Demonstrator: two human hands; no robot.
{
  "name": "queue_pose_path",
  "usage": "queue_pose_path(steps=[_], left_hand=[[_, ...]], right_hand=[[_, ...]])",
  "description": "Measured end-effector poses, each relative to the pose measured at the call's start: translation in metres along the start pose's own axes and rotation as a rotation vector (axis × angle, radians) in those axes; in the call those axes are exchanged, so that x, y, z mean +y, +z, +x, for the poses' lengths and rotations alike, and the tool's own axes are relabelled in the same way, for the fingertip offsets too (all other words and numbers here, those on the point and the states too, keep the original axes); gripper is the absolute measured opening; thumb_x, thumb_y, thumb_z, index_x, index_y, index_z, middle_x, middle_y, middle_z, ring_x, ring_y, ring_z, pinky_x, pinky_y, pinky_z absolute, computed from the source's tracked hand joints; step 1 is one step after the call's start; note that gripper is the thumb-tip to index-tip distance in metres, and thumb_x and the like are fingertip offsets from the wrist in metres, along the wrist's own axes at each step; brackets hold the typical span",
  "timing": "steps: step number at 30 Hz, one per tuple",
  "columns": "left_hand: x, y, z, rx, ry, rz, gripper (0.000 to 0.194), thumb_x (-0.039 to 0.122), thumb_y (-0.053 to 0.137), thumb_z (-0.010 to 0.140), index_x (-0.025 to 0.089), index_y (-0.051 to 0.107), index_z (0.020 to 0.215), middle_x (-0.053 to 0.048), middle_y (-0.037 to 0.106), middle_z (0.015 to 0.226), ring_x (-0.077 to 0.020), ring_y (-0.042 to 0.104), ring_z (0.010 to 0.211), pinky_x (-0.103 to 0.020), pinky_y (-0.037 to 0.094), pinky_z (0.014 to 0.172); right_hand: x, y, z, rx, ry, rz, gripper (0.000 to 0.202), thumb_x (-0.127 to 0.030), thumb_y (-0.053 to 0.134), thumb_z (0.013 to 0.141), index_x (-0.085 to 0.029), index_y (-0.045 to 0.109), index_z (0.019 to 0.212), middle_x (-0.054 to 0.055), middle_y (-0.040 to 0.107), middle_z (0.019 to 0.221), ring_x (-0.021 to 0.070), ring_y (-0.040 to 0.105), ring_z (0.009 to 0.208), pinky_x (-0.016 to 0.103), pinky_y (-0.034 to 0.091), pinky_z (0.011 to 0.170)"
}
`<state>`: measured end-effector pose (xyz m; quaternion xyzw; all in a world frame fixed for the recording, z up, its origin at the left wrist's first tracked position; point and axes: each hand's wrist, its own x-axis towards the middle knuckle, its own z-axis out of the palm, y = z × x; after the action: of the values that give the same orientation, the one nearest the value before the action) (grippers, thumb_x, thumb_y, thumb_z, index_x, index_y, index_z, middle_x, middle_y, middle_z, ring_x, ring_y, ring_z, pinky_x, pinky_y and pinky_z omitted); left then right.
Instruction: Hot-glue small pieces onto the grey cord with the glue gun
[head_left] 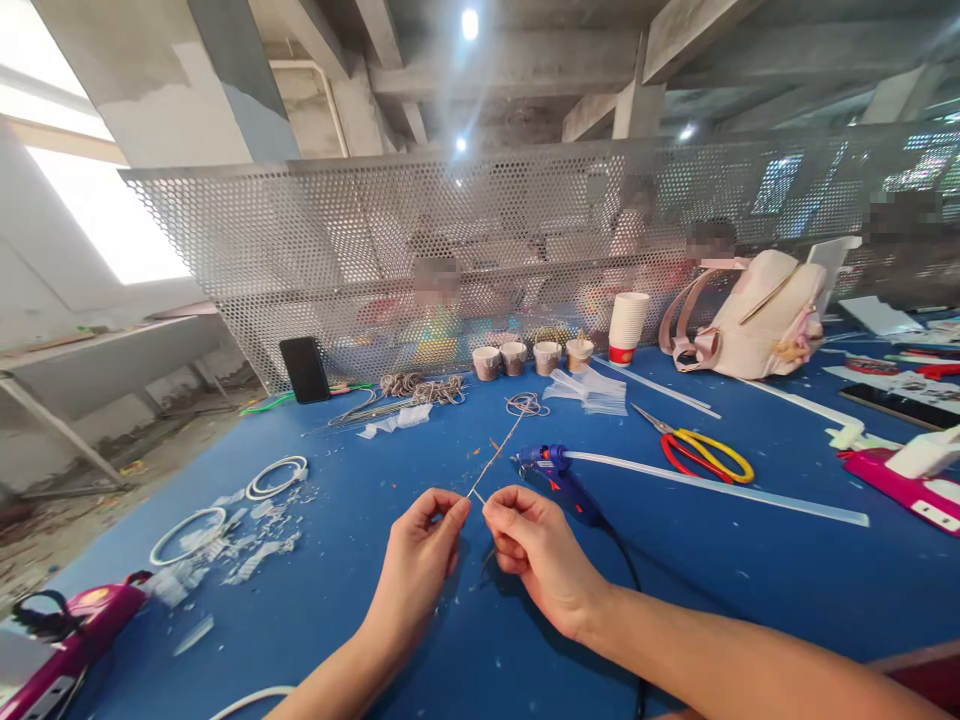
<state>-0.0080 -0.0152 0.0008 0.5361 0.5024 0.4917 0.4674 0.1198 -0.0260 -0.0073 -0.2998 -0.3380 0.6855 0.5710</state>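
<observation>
Close together over the middle of the blue table [360,560], both hands pinch thin cord. My left hand [424,550] is closed on the near end of a thin twisted cord [496,455], which runs away to a loose coil [527,404]. My right hand [536,550] pinches a short thin strand beside it, fingers curled; a dark thin end shows below. Just beyond my right hand lies a blue glue gun [559,480] with a long clear glue stick [712,485] in its back. Red-and-yellow handled scissors [701,452] lie to the right.
White rings [189,535] and plastic scraps lie left. Behind are a phone [304,369], cord bundles [424,388], small cups [513,358], stacked paper cups [628,328], clear strips [589,390] and a backpack [769,315]. Pink power strips [904,485] sit at both sides. People show behind a perforated screen [360,230].
</observation>
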Motion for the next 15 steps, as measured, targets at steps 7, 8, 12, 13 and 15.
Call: queue_pose_path(steps=[7,8,12,13,15], left_hand=[[0.003,-0.0004,-0.0015,0.035,-0.004,-0.044,0.032,0.047,0.065,0.069,0.017,0.056,0.072,0.01,0.034,0.043,-0.0056,0.026,0.039,-0.019,0.018,0.038],[0.0025,-0.0009,-0.0009,0.034,-0.007,-0.067,0.031,0.047,0.065,0.069,0.017,0.056,0.072,0.01,0.035,0.044,-0.0054,0.026,0.039,-0.019,0.019,0.038],[0.0022,-0.001,0.0001,0.054,-0.042,-0.144,0.03,0.042,0.071,0.064,0.016,0.056,0.07,0.009,0.039,0.048,-0.0036,0.027,0.038,-0.018,0.018,0.038],[0.0028,-0.0005,0.0,0.059,-0.048,-0.162,0.031,0.041,0.072,0.062,0.016,0.056,0.069,0.009,0.04,0.048,-0.0033,0.027,0.037,-0.018,0.018,0.038],[0.0044,0.0005,-0.0002,0.058,-0.052,-0.197,0.031,0.04,0.073,0.061,0.016,0.055,0.068,0.01,0.039,0.046,-0.0029,0.026,0.037,-0.018,0.018,0.038]], right_hand=[[-0.0027,-0.0002,-0.0003,0.012,0.02,0.024,0.023,-0.031,0.073,0.065,-0.017,0.054,0.067,-0.009,0.037,0.052,0.004,0.022,0.045,0.021,0.015,0.043],[-0.0024,-0.0005,0.0001,0.011,0.024,0.026,0.022,-0.03,0.072,0.065,-0.017,0.054,0.066,-0.009,0.038,0.052,0.0039,0.022,0.044,0.021,0.015,0.043],[0.0004,-0.0025,0.0027,0.007,0.053,0.042,0.021,-0.029,0.071,0.065,-0.017,0.054,0.065,-0.008,0.039,0.053,0.0035,0.023,0.043,0.02,0.015,0.042],[0.0012,-0.003,0.0035,0.009,0.064,0.046,0.021,-0.028,0.071,0.065,-0.017,0.054,0.065,-0.008,0.04,0.053,0.0034,0.023,0.043,0.02,0.014,0.042],[0.0026,-0.0038,0.0048,0.012,0.086,0.055,0.021,-0.028,0.071,0.064,-0.017,0.054,0.065,-0.008,0.04,0.053,0.003,0.023,0.042,0.02,0.013,0.041]])
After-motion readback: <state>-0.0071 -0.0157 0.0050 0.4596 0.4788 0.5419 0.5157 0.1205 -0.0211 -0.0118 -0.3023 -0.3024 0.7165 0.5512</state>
